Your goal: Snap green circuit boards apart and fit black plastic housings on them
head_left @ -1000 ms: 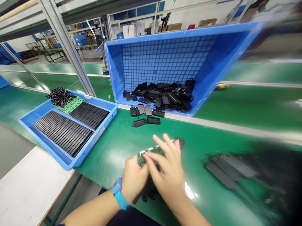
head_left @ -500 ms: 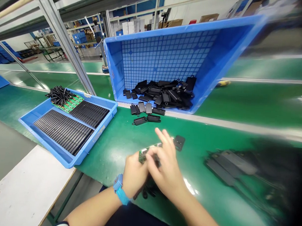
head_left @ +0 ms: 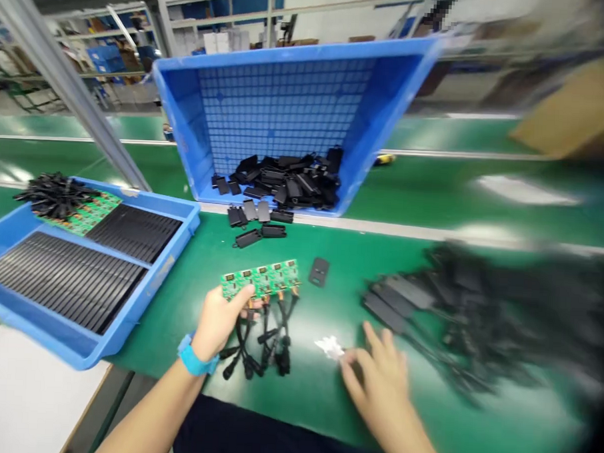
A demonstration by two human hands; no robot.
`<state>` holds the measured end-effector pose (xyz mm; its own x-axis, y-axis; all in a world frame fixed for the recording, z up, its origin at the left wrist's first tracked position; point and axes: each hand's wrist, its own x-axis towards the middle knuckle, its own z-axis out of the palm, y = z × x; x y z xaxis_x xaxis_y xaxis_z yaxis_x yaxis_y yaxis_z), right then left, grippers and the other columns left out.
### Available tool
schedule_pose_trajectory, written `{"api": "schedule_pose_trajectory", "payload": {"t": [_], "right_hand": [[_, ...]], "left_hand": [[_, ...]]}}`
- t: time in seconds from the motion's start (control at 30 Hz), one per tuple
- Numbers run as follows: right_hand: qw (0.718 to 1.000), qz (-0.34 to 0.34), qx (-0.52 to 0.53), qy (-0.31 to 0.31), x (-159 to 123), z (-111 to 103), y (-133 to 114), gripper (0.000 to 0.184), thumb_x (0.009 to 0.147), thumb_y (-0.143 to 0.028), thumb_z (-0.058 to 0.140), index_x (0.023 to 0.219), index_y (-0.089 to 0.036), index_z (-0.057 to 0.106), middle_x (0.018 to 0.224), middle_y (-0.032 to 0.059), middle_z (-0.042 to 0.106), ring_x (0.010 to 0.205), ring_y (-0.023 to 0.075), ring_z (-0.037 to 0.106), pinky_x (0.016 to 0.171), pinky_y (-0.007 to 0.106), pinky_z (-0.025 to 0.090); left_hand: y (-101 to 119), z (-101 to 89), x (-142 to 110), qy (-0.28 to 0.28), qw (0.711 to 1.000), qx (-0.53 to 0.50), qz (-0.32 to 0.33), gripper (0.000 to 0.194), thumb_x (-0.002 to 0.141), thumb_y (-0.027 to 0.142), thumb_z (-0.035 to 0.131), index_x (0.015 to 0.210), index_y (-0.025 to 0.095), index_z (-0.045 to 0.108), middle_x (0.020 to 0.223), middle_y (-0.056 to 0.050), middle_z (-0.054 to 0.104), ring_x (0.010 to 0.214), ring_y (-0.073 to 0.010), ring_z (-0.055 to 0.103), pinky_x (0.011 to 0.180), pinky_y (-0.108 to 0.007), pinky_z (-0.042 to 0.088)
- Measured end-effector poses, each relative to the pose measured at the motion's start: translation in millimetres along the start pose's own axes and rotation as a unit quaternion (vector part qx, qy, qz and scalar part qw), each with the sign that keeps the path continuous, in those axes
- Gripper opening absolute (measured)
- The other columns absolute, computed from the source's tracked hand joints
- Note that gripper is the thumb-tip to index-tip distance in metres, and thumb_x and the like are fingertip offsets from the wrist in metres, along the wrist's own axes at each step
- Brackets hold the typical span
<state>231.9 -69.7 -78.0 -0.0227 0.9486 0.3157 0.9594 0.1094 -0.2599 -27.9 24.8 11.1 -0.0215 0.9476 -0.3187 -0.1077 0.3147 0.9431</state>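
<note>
My left hand (head_left: 222, 316), with a blue watch band on its wrist, grips a green circuit board panel (head_left: 274, 279) by its left end, thumb on top. Several short black cables (head_left: 264, 348) hang from the panel's near edge. My right hand (head_left: 378, 373) is low over the bench to the right, thumb and forefinger pinched together and the other fingers stretched out. Whatever lies in that pinch is too small to make out. A bright white patch, perhaps glare, shows beside the fingertips. Beyond the panel's right end lies a flat black cover (head_left: 319, 271).
A large blue crate (head_left: 299, 56) tipped on its side holds black casings (head_left: 284, 179), with several more before it. At left, a blue tray (head_left: 160, 267) carries black strips and boards with cables. A blurred heap of black cabled units (head_left: 458, 313) lies right on the green bench (head_left: 319, 401).
My right hand has left the board and moved right, down near the bench. The panel in my left hand has turned into full view. The camera view has shifted right.
</note>
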Motion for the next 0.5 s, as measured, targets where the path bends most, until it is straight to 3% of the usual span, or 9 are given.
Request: {"api": "schedule_pose_trajectory", "payload": {"t": [0.17, 0.3, 0.4, 0.5], "right_hand": [[0.998, 0.006, -0.055, 0.041, 21, -22, 10, 0.030, 0.085, -0.033, 0.039, 0.103, -0.018, 0.059, 0.130, 0.0146, 0.041, 0.127, 0.0348, 0.021, 0.092, 0.062, 0.026], [0.987, 0.054, -0.151, 0.004, 51, -23, 45, 0.042, 0.089, -0.029, 0.030, 0.126, -0.013, 0.043, 0.135, 0.0193, 0.033, 0.126, 0.0360, 0.023, 0.093, 0.064, 0.019], [0.982, 0.083, -0.168, -0.006, 77, -19, 70, 0.047, 0.090, -0.030, 0.023, 0.126, -0.006, 0.042, 0.131, 0.0249, 0.036, 0.121, 0.0368, 0.032, 0.094, 0.065, 0.013], [0.988, 0.108, -0.105, 0.032, 106, -26, 64, 0.053, 0.087, -0.040, 0.027, 0.115, -0.003, 0.053, 0.122, 0.0290, 0.044, 0.118, 0.0385, 0.035, 0.094, 0.060, 0.019]], "left_hand": [[3, -2.5, 1, -0.018, 0.999, -0.019, -0.031, 0.034, 0.064, 0.037, 0.068, 0.084, 0.012, 0.059, 0.077, -0.008, 0.069, 0.073, -0.0243, 0.066, 0.059, -0.034, 0.055], [6, -2.6, -4, -0.044, 0.996, -0.050, -0.054, 0.036, 0.064, 0.037, 0.067, 0.087, 0.011, 0.059, 0.080, -0.010, 0.069, 0.073, -0.0243, 0.066, 0.057, -0.033, 0.055], [7, -3.9, -4, -0.073, 0.993, -0.072, -0.058, 0.037, 0.067, 0.037, 0.065, 0.092, 0.010, 0.059, 0.085, -0.011, 0.068, 0.073, -0.0232, 0.066, 0.056, -0.031, 0.054], [7, -6.3, -2, -0.095, 0.990, -0.089, -0.061, 0.038, 0.068, 0.037, 0.064, 0.096, 0.010, 0.059, 0.086, -0.012, 0.068, 0.073, -0.0228, 0.066, 0.056, -0.031, 0.054]]}}
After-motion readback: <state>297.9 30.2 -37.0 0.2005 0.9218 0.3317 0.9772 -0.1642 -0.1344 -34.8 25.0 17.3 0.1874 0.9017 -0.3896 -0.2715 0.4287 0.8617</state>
